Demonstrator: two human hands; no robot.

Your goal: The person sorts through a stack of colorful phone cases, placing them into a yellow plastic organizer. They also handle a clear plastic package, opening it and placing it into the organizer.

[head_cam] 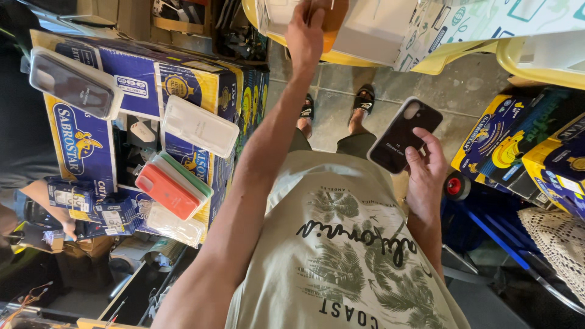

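Observation:
My right hand (426,173) holds a black phone case (403,135) by its lower end, in front of my pale printed shirt (341,256). My left arm stretches forward, and my left hand (304,30) is up at the edge of a yellow table (341,58). It is laid against an orange-brown thing (332,24) beside a white box (277,15). Its fingers are curled, and whether they grip anything is hidden. My sandalled feet (364,97) stand on the grey tiled floor below.
At the left, blue and yellow cardboard boxes (79,146) carry phone cases: a dark one in clear packaging (73,82), a clear one (198,125), and a red-topped stack (170,189). More such boxes (518,146) stand at the right, above a red wheel (454,186) and a lace cloth (557,240).

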